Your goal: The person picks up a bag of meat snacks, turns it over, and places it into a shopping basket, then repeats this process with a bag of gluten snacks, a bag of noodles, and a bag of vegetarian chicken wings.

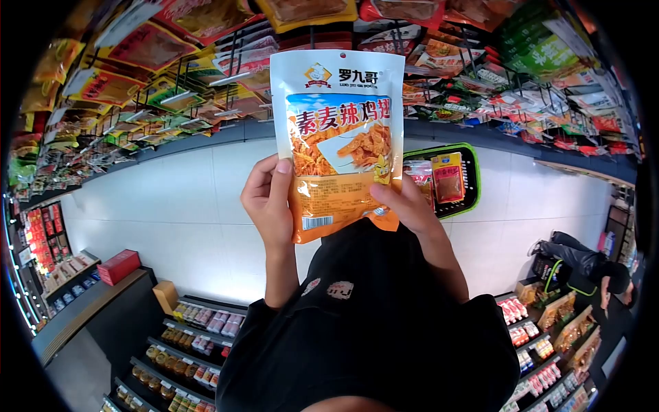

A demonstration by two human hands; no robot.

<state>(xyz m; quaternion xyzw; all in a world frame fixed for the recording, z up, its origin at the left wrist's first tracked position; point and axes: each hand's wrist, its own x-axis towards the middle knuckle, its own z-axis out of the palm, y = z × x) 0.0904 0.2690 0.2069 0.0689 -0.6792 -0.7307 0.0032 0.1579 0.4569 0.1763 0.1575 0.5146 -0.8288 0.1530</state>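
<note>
A white and orange snack packet [336, 151] with a picture of fried pieces and large printed characters faces me, upright in front of my chest. My left hand [269, 196] grips its lower left edge, thumb on the front. On the lower right edge, my right hand [408, 202] pinches the packet the same way, its thumb pressed on the front. Behind and to the right of the packet, a black shopping basket [469, 180] with a green rim rests on the floor. A red and yellow packet [448, 180] and another, partly hidden packet lie inside it.
Hanging racks of packets [171, 75] curve across the far side. Shelves of jars and cans [185, 343] stand at the lower left, and more stocked shelves [535, 343] at the lower right. A person in dark clothes [597, 268] is at the right with another basket [549, 275].
</note>
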